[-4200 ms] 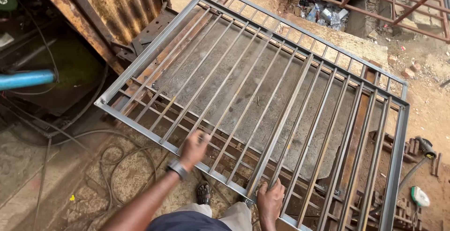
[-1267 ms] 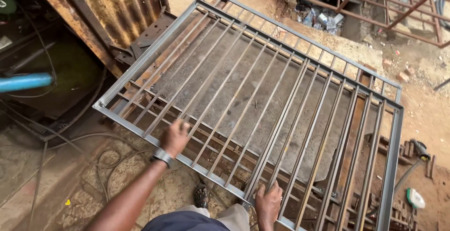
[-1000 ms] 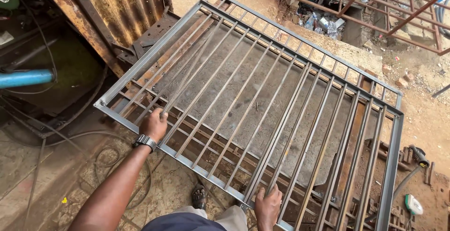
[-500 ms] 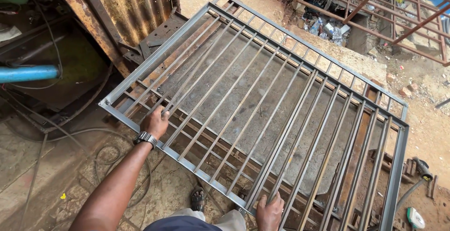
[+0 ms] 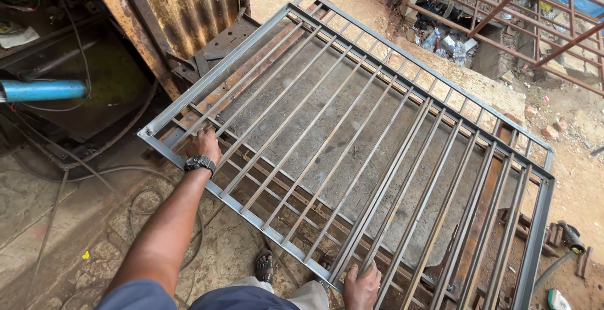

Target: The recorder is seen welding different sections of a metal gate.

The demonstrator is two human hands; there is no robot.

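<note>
Gripping the steel window grille (image 5: 352, 140), your left hand (image 5: 202, 144) and right hand (image 5: 361, 287) close on its near rail; lift evenly, fingers clear.

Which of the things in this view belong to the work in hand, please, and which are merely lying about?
In hand:
metal grille frame, gripped on its near rail by the left hand and the right hand.

Lying about:
blue pipe
cables
rusty corrugated sheet
red frames
</note>
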